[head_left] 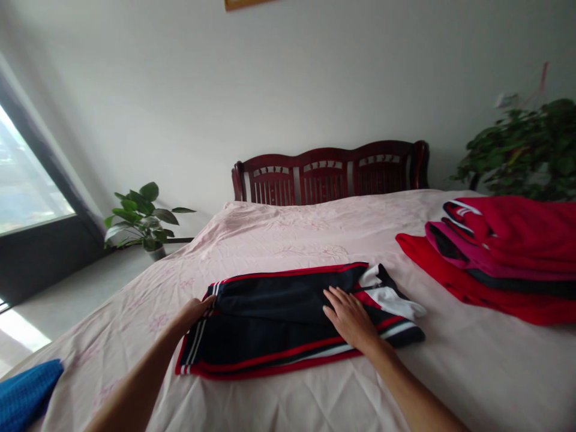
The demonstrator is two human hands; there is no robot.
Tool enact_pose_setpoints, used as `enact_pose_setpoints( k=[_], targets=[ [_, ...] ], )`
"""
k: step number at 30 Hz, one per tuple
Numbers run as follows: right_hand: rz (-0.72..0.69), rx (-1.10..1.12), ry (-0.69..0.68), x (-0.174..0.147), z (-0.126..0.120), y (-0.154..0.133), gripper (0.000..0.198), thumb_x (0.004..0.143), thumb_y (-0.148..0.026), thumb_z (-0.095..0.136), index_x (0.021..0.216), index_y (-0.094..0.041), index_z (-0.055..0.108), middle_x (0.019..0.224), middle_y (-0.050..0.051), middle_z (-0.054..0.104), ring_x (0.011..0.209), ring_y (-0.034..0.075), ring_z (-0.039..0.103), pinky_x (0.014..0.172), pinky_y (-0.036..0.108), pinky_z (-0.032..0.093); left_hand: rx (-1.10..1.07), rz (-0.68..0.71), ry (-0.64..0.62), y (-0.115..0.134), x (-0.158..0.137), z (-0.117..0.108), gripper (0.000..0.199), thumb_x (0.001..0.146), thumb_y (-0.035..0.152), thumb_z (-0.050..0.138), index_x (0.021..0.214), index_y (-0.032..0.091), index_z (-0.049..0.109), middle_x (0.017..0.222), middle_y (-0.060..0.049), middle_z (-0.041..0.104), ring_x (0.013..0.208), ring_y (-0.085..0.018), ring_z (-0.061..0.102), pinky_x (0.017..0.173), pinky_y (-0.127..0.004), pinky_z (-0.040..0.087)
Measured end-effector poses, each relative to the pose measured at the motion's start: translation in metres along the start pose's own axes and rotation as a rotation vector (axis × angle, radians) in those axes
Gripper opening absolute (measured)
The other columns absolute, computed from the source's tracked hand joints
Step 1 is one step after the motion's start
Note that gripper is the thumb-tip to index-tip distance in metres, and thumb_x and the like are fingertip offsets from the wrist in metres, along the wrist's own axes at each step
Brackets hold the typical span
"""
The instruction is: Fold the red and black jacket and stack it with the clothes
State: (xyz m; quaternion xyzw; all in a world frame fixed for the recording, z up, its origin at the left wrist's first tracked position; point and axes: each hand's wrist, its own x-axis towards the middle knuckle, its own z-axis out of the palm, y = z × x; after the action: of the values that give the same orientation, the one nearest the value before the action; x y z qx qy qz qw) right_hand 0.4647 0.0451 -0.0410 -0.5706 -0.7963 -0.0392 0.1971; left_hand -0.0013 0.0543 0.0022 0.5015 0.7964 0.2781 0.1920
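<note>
A folded navy garment [279, 303] with red edging and white stripes lies on the bed in front of me. Its left end has a band with paired white stripes; white cloth shows at the right end. My left hand [194, 313] is closed on the upper part of that striped left end, its fingertips partly hidden. Flat on the garment's right half rests my right hand [350, 317], fingers spread and holding nothing.
A pink bedsheet [270, 240] covers the bed, which has a dark wooden headboard [324, 174]. On the right sits a stack of red and magenta clothes [508, 258]. Blue cloth [29, 390] lies at the lower left. Potted plants [144, 216] flank the bed.
</note>
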Motion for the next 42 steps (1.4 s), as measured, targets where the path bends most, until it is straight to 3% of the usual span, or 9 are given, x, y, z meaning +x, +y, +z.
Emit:
enact_pose_setpoints(
  k=[3, 8, 14, 19, 27, 35, 38, 42],
  targets=[
    [0.002, 0.0, -0.007, 0.0, 0.0, 0.0, 0.052, 0.101, -0.042, 0.037, 0.146, -0.02, 0.052, 0.153, 0.011, 0.049, 0.143, 0.028, 0.042, 0.117, 0.05, 0.033, -0.04, -0.045, -0.092, 0.001, -0.005, -0.001, 0.048, 0.07, 0.066, 0.06, 0.058, 0.019, 0.065, 0.055, -0.009, 0.067, 0.071, -0.035, 0.071, 0.063, -0.039, 0.052],
    [0.002, 0.005, -0.013, 0.0, -0.001, 0.0, 0.052, 0.101, -0.042, 0.037, 0.145, -0.02, 0.052, 0.153, 0.011, 0.049, 0.143, 0.027, 0.041, 0.116, 0.05, 0.033, -0.137, -0.094, -0.134, 0.003, -0.009, -0.001, 0.045, 0.066, 0.064, 0.066, 0.062, 0.019, 0.066, 0.059, -0.01, 0.07, 0.085, -0.037, 0.072, 0.072, -0.04, 0.055],
    [0.004, -0.006, -0.025, 0.0, -0.003, -0.001, 0.052, 0.101, -0.041, 0.038, 0.145, -0.019, 0.052, 0.153, 0.011, 0.048, 0.143, 0.027, 0.041, 0.117, 0.049, 0.032, -0.367, -0.198, -0.342, 0.004, -0.024, -0.003, 0.06, 0.069, 0.073, 0.063, 0.087, 0.017, 0.074, 0.077, -0.012, 0.078, 0.082, -0.033, 0.076, 0.07, -0.039, 0.062],
    [0.003, 0.0, -0.022, 0.0, -0.004, -0.002, 0.052, 0.101, -0.041, 0.038, 0.145, -0.019, 0.052, 0.153, 0.011, 0.049, 0.143, 0.027, 0.041, 0.117, 0.05, 0.033, -0.611, -0.401, -0.495, 0.007, -0.025, -0.007, 0.053, 0.073, 0.072, 0.062, 0.074, 0.02, 0.071, 0.074, -0.013, 0.078, 0.08, -0.032, 0.077, 0.07, -0.038, 0.064],
    [0.001, -0.005, -0.008, 0.0, -0.001, -0.001, 0.051, 0.101, -0.041, 0.038, 0.145, -0.021, 0.052, 0.153, 0.01, 0.049, 0.143, 0.027, 0.042, 0.117, 0.049, 0.033, -0.696, -0.494, -0.457, 0.014, -0.025, 0.004, 0.049, 0.082, 0.065, 0.058, 0.071, 0.019, 0.07, 0.058, -0.011, 0.072, 0.063, -0.032, 0.074, 0.064, -0.044, 0.064],
    [0.041, 0.009, 0.034, -0.003, -0.009, -0.007, 0.047, 0.1, -0.034, 0.041, 0.142, -0.02, 0.055, 0.149, 0.01, 0.054, 0.141, 0.029, 0.043, 0.119, 0.054, 0.029, -0.758, -0.285, -0.234, 0.014, -0.031, 0.008, 0.026, 0.085, 0.044, 0.064, 0.098, 0.022, 0.066, 0.07, -0.001, 0.074, 0.062, -0.021, 0.073, 0.056, -0.03, 0.06],
    [0.01, 0.112, 0.094, -0.001, -0.018, -0.034, 0.046, 0.097, -0.024, 0.041, 0.141, -0.02, 0.056, 0.145, 0.01, 0.057, 0.14, 0.028, 0.044, 0.12, 0.054, 0.026, -0.761, -0.255, -0.222, 0.02, -0.035, 0.002, 0.023, 0.086, 0.039, 0.066, 0.1, 0.021, 0.064, 0.07, -0.001, 0.073, 0.059, -0.02, 0.072, 0.053, -0.028, 0.058],
    [-0.155, 0.537, 0.084, 0.022, -0.016, -0.106, 0.056, 0.097, -0.026, 0.043, 0.153, -0.019, 0.04, 0.155, 0.01, 0.046, 0.144, 0.023, 0.04, 0.121, 0.045, 0.032, -0.766, -0.261, -0.217, 0.035, -0.04, -0.007, 0.023, 0.086, 0.038, 0.066, 0.102, 0.021, 0.06, 0.065, -0.001, 0.071, 0.052, -0.022, 0.07, 0.048, -0.031, 0.057]
  ],
)
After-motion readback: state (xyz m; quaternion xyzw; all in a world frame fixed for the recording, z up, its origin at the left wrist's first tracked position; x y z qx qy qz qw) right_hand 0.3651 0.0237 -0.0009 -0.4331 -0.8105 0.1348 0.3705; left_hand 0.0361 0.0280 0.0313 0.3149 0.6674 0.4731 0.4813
